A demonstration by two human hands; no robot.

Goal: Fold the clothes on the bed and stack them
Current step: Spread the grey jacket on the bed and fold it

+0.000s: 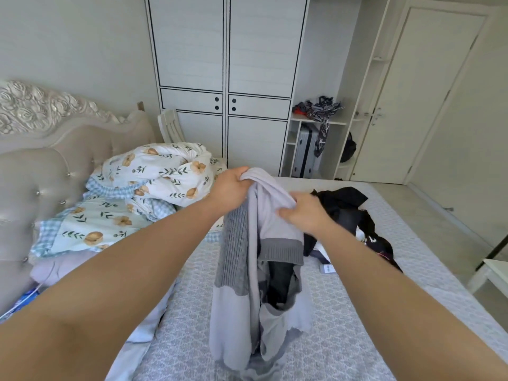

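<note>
Nearest, a lilac-and-grey sweater (247,270) hangs over the bed (343,312), its hem bunched on the mattress. Higher, the left hand (229,189) grips its top edge, and the right hand (305,213) pinches the fabric beside it. Farther right lie dark clothes (346,207); far left, a floral duvet (159,174).

Both arms outstretched, left grip (229,188) clenched, right grip (305,214) pinching lower

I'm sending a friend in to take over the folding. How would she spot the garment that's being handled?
Start at the bed with its grey patterned cover. Above its middle, the left hand and right hand hold up a sweater. It is pale lilac with grey knitted panels, unlike the black clothes lying to its right.
</note>
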